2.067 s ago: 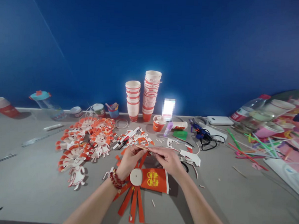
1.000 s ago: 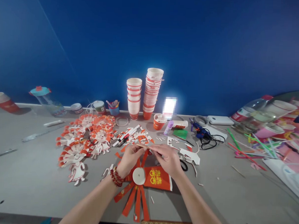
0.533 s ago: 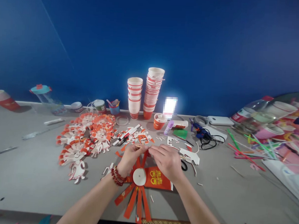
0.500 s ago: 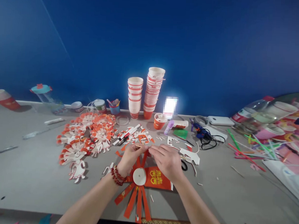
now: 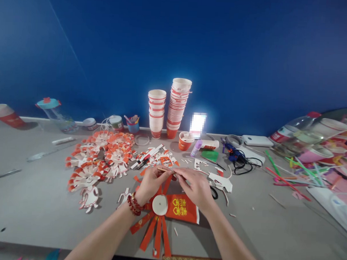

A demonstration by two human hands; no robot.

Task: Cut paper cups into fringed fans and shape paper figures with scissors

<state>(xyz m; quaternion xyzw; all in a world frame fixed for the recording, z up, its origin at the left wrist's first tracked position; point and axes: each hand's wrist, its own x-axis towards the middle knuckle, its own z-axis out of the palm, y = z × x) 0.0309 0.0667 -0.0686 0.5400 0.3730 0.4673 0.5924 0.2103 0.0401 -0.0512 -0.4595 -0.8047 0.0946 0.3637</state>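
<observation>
A red paper cup [image 5: 160, 205], cut into strips that fan out from its round white base, lies in front of me. One wide uncut section with yellow characters points right. My left hand [image 5: 150, 184], wearing a red bead bracelet [image 5: 133, 205], pinches the far end of an upward strip. My right hand [image 5: 195, 186] pinches the same end from the right, fingertips nearly meeting the left ones. A thin pale edge shows between the fingers; whether it is the rolled strip or a stick, I cannot tell. A white paper cutout [image 5: 124, 195] lies beside my left wrist.
Finished orange-and-white paper figures [image 5: 101, 157] pile up at left. Paper scraps [image 5: 156, 157] lie beyond my hands. Two cup stacks [image 5: 178, 107] stand by the wall. A glue stick [image 5: 196, 148], a blue glue gun [image 5: 232, 152], and coloured sticks [image 5: 287, 183] are toward the right.
The cut cup has shifted slightly left and turned a little. Both hands stay at the strip's end, with the right fingers rearranged and more pointed toward the left ones.
</observation>
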